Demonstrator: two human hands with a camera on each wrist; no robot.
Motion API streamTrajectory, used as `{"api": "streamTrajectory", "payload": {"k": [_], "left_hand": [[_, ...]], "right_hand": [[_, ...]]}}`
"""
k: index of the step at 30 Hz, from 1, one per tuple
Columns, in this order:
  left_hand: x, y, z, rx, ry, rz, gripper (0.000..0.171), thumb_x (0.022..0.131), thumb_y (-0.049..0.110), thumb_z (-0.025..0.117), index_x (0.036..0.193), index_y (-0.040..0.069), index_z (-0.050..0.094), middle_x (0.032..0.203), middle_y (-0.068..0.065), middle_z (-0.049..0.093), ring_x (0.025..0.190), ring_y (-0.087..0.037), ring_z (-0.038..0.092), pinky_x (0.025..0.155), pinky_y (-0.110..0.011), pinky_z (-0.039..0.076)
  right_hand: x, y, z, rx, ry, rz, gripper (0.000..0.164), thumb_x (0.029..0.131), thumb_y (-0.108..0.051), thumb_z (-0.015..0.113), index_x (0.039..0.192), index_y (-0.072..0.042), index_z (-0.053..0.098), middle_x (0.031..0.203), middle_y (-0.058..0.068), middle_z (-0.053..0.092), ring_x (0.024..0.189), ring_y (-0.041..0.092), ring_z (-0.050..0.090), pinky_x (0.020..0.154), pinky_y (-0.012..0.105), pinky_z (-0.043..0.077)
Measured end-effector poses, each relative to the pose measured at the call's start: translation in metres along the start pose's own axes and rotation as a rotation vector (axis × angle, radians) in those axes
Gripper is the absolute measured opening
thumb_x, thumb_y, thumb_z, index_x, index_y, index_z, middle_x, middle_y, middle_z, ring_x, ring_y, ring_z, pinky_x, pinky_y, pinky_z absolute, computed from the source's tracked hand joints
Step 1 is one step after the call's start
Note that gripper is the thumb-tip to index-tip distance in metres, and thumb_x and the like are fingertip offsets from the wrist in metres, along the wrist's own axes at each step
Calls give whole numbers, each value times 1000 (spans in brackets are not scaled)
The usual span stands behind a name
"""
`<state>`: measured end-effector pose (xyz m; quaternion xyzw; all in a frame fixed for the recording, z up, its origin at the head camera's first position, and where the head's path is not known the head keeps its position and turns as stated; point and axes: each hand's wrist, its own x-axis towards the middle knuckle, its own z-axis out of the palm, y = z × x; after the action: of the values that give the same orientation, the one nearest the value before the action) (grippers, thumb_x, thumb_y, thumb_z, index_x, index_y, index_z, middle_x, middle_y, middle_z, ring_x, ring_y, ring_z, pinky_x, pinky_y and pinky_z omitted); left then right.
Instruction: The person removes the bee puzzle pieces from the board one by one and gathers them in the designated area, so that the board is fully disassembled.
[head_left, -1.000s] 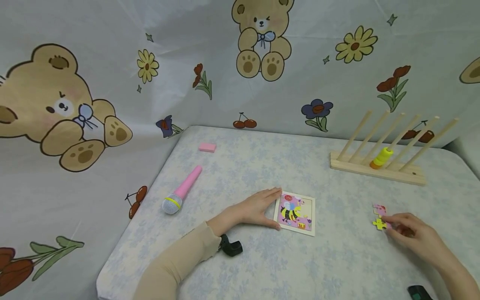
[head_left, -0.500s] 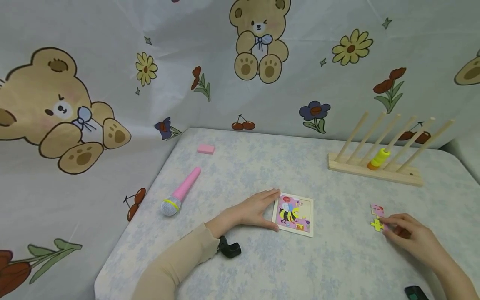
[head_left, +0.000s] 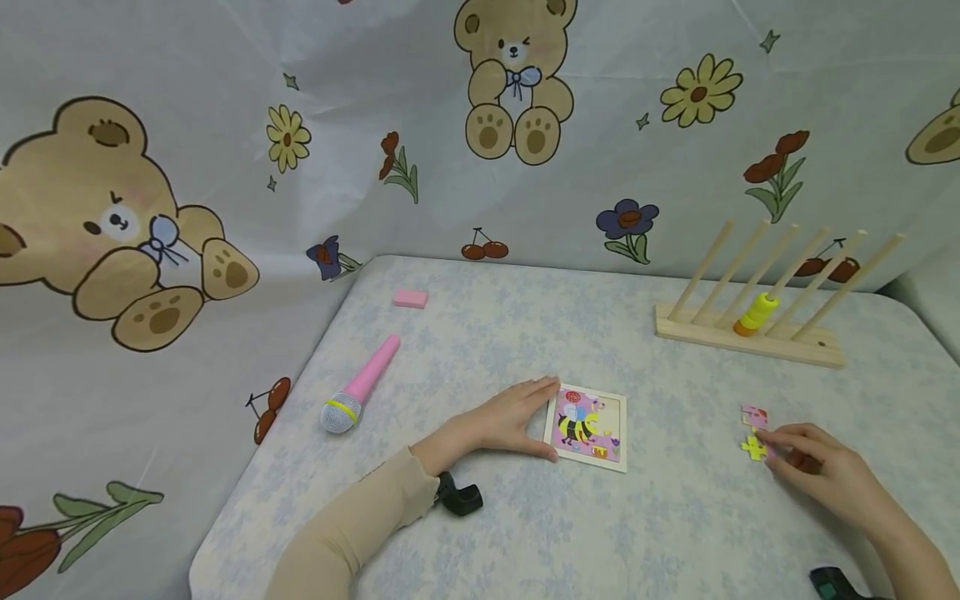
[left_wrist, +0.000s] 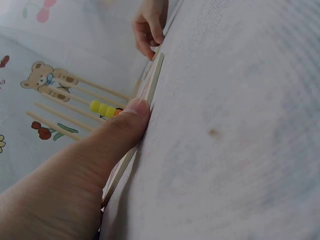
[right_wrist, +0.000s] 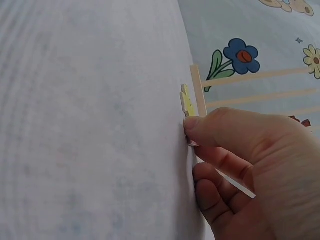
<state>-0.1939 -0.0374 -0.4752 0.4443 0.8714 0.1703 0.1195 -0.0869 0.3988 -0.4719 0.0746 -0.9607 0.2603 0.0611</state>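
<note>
A small framed jigsaw puzzle (head_left: 588, 427) with a bee picture lies flat on the table, its upper right part showing bare board. My left hand (head_left: 510, 421) holds it at the left side, fingers at the far corner and thumb at the near one. In the left wrist view the thumb (left_wrist: 122, 127) presses along the frame's edge. To the right, my right hand (head_left: 821, 471) pinches a yellow and pink puzzle piece (head_left: 754, 448) between thumb and forefinger, low over the tabletop. Another pink puzzle piece (head_left: 754, 416) lies just beyond it.
A wooden peg rack (head_left: 750, 336) with upright sticks and yellow and orange beads (head_left: 757, 313) stands at the back right. On the left lie a pink toy microphone (head_left: 362, 385) and a pink block (head_left: 410, 298). A bear-printed cloth (head_left: 420, 75) hangs behind the table.
The whole head view has shifted slightly. Both hands keep their places, the left on the framed puzzle and the right on the yellow puzzle piece.
</note>
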Motion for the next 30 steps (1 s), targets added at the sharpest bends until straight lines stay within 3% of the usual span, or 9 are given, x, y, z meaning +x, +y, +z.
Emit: {"api": "streamTrajectory", "payload": {"k": [4,7,12,14,15,20,25,28,30], "left_hand": [[0,0,-2,6,5,4,107,78,66,62,152,6,12,157,-7,12,142,-15,10,113,-29,12],[0,-1,-2,6,10,7,107,78,66,62,152,6,13,157,-8,13,142,-16,10,113,-30,13],[-1,-1,0,6,9,11,108,78,67,61,152,5,12,156,-8,13,142,-15,10,113,-29,12],[-1,-1,0,9,12,15,107,78,67,61,152,5,12,156,-8,13,142,-15,10,113,-29,12],[0,-1,0,11,13,18,107,78,67,61,152,5,12,156,-8,13,142,-15,10,113,-29,12],[1,-3,0,18,16,25,107,79,67,60,152,6,12,157,-8,12,142,-15,9,113,-28,11],[1,-3,0,12,10,22,106,79,66,61,152,6,12,157,-8,11,142,-14,8,113,-28,10],[0,-2,1,12,7,12,106,79,65,61,152,7,12,157,-7,11,142,-14,8,113,-29,10],[0,-1,1,7,5,7,105,79,65,61,152,7,12,157,-6,11,142,-14,8,113,-29,11]], "right_hand": [[2,-1,-6,19,-16,24,33,82,-12,74,112,0,67,103,2,53,68,-1,45,53,18,41],[6,-5,-18,57,-17,69,34,87,-19,70,115,-1,64,104,-6,52,74,-11,45,56,14,42],[18,-34,-37,191,44,159,41,94,-26,60,124,2,54,107,-13,54,85,-20,44,60,8,42],[23,-52,-38,268,27,132,42,95,-24,59,126,3,52,109,-12,56,88,-15,49,64,8,44],[26,-61,-37,303,3,103,41,95,-23,59,127,3,52,109,-15,55,90,-11,52,66,9,46],[37,-115,-9,425,-215,-80,35,93,-15,62,124,1,56,118,7,59,99,10,60,77,20,51],[41,-152,18,695,-420,-101,33,94,-12,60,123,3,56,120,25,55,104,25,59,82,27,52],[45,-162,29,789,-451,-117,32,94,-9,59,123,5,56,120,28,54,103,31,59,83,28,51],[46,-163,39,734,-405,-151,32,93,-10,62,121,4,58,118,23,57,102,30,59,85,27,50]]}}
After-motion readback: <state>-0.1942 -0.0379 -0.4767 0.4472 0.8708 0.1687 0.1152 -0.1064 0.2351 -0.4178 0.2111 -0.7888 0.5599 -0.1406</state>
